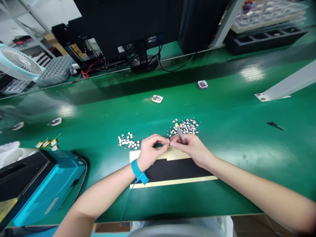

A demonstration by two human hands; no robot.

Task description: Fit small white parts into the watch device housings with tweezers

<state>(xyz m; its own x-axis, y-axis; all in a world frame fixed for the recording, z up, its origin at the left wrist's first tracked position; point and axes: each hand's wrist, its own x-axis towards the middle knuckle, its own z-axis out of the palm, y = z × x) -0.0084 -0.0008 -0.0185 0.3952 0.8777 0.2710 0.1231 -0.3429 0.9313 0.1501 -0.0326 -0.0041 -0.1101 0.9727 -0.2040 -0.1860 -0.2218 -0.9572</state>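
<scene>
My left hand [151,149] is closed in a pinch on a tiny whitish part [169,142], its thumb and index finger together. The fingertips of my right hand [191,144] meet the same part from the other side. A flat grey tool with a yellow end [181,134] is held in my right hand and points up and away; its lower end is hidden by the fingers. Below both hands lies a black sheet [177,171] with cream edges. Behind them are a larger pile of small white parts with dark leads [189,126] and a smaller pile [127,141].
A blue wrist strap [138,171] with a cord circles my left wrist. At left stand a teal and black machine [54,184] and several yellow-wrapped parts [46,143]. A monitor [143,62] stands behind. A grey post [283,84] and small black tool [276,125] are at right.
</scene>
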